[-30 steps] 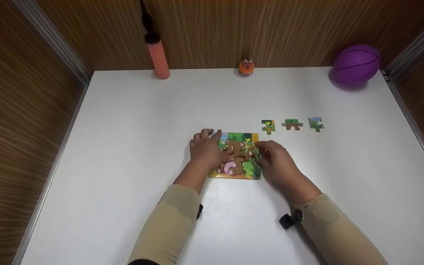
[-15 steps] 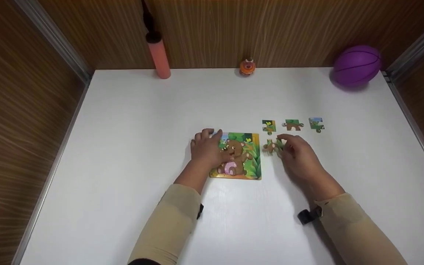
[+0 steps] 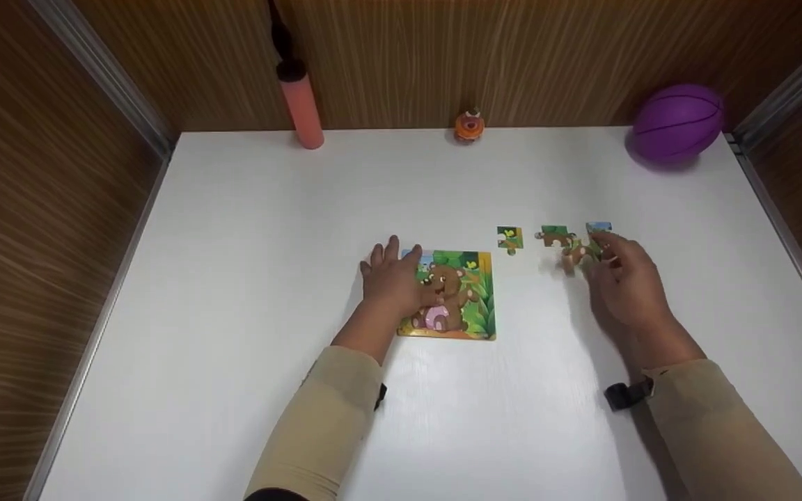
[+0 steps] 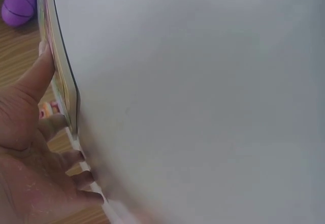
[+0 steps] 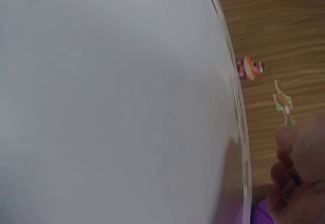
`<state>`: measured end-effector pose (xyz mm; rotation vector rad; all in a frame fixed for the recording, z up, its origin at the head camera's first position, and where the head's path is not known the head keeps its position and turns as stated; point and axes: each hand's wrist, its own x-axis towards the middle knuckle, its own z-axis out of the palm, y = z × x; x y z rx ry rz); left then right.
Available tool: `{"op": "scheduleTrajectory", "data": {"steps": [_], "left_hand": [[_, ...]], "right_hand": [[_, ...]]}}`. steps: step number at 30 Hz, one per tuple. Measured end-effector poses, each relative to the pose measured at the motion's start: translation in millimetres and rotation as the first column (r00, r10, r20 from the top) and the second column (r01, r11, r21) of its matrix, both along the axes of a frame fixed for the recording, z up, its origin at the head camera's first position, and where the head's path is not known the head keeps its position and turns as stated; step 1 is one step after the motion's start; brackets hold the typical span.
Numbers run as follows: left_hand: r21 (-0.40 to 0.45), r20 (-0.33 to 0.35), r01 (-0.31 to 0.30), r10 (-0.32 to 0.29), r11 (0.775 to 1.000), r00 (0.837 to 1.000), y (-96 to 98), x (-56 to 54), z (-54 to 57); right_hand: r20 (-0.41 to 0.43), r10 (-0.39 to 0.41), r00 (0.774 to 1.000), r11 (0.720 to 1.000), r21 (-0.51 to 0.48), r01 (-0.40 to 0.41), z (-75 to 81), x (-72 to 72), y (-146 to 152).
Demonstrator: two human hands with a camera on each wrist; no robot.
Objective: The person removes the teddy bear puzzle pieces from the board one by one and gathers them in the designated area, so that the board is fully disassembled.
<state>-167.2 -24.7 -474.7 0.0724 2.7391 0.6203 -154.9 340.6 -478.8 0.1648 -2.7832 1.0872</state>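
Observation:
A small jigsaw puzzle (image 3: 474, 316) with a brown bear picture lies flat on the white table. My left hand (image 3: 391, 287) rests on its left side, fingers spread past the upper left corner and thumb on the picture. To the right, my right hand (image 3: 632, 284) pinches a brown and green puzzle piece (image 3: 577, 256) between thumb and fingertips, raised over the table. In the right wrist view this puzzle piece (image 5: 283, 102) is seen tilted, projecting from the fingertips. The held piece and hand partly cover the loose pieces behind them.
Loose pieces lie in a row: one with a yellow shape (image 3: 510, 238), a brown-green one (image 3: 554, 234) and a blue-topped one (image 3: 599, 226). Along the back stand a pink pump (image 3: 302, 111), a small orange figure (image 3: 469, 128) and a purple ball (image 3: 678, 124). Wooden panels enclose the table.
My right hand has drawn the puzzle piece away from the puzzle's right edge and carried it right, towards the loose pieces. My left hand stays on the puzzle, its fingers slightly straighter.

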Motion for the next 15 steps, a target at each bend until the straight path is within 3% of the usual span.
{"op": "scheduleTrajectory", "data": {"steps": [4,8,15], "left_hand": [[-0.001,0.004,0.0,0.0,1.0,1.0,-0.1,-0.6,0.7],[0.04,0.018,-0.001,0.001,0.999,1.0,-0.7,-0.2,0.5],[0.062,0.033,-0.008,0.006,0.998,0.999,-2.2,0.8,0.3]], "right_hand": [[-0.034,-0.064,0.997,0.998,-0.002,0.064,1.3,-5.1,18],[-0.017,-0.111,0.994,0.994,0.017,0.111,1.0,-10.1,33],[0.11,-0.157,0.981,0.987,0.049,0.153,0.7,-23.5,53]]}}
